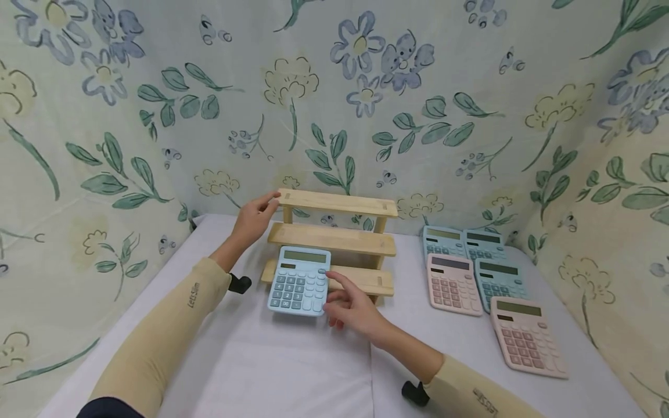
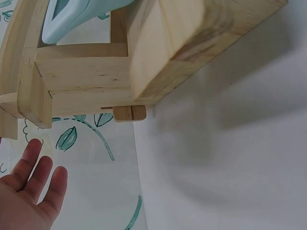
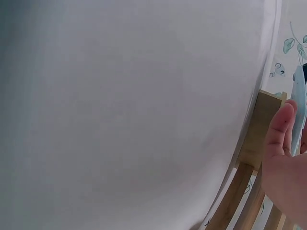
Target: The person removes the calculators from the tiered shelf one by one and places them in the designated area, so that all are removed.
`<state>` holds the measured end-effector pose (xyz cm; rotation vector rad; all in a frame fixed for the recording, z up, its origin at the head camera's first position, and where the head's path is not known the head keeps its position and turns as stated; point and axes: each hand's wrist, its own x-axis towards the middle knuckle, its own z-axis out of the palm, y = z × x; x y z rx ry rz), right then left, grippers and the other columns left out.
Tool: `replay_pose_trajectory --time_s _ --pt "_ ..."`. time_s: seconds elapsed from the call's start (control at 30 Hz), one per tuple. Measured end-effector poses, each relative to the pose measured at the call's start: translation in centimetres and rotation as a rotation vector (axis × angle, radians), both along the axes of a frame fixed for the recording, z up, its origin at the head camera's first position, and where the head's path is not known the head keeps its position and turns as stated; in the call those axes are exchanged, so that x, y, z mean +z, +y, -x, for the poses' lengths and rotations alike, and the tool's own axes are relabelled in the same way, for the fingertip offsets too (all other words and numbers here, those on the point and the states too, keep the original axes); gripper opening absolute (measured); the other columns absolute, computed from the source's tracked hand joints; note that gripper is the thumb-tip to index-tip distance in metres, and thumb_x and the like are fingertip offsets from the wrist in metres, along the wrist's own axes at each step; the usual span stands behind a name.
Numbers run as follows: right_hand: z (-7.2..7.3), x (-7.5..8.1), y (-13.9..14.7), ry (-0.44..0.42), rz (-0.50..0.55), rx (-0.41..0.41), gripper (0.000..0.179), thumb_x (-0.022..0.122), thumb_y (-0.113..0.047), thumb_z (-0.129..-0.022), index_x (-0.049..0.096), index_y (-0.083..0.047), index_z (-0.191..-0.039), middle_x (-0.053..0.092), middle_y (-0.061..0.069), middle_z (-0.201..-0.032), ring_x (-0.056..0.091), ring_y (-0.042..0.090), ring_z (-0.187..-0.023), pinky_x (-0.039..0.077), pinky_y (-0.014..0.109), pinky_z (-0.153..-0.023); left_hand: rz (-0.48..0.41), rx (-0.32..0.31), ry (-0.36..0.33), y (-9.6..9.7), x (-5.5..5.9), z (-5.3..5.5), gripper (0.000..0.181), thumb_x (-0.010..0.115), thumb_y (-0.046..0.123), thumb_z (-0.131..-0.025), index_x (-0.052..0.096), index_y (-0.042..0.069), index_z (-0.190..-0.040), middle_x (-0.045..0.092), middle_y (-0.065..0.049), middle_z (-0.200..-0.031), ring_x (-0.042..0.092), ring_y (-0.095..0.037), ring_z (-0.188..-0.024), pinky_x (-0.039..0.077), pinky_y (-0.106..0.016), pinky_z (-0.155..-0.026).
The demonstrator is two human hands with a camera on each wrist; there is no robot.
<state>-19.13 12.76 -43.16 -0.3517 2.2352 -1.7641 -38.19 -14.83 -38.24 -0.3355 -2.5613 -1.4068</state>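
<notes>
A light blue calculator (image 1: 299, 281) tilts face up at the lowest step of a three-tier wooden shelf (image 1: 334, 235), its bottom edge reaching past the step's front. My right hand (image 1: 358, 310) holds its right side, the index finger along the edge and the thumb near the lower corner. In the right wrist view, the calculator (image 3: 298, 110) shows thin and edge-on beside the fingers (image 3: 280, 127). My left hand (image 1: 255, 219) rests its fingertips at the left end of the top tier. Three of its fingers (image 2: 58, 189) stretch out straight in the left wrist view; the others are out of sight.
To the right on the white tablecloth (image 1: 251, 366) lie several blue calculators (image 1: 502, 278) and two pink calculators, one nearer the shelf (image 1: 455, 284) and one in front (image 1: 528, 337). Flowered cloth (image 1: 313, 116) hangs behind and at both sides.
</notes>
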Motion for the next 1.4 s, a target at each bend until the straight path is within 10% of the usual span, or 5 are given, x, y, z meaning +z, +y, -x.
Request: replay_pose_trajectory --time_s 1.4 --pt "0.1 0.2 -0.8 -0.129 0.199 -0.061 0.058 0.072 -0.008 -0.092 0.052 -0.014 -0.145 0.062 0.017 -0.119 0.069 0.02 -0.09 0.059 0.03 -0.082 0.011 -0.004 -0.014 -0.1 0.1 0.0 0.05 0.045 0.057 -0.103 0.049 0.037 -0.149 0.057 -0.011 -0.143 0.055 -0.03 -0.124 0.047 -0.054 -0.097"
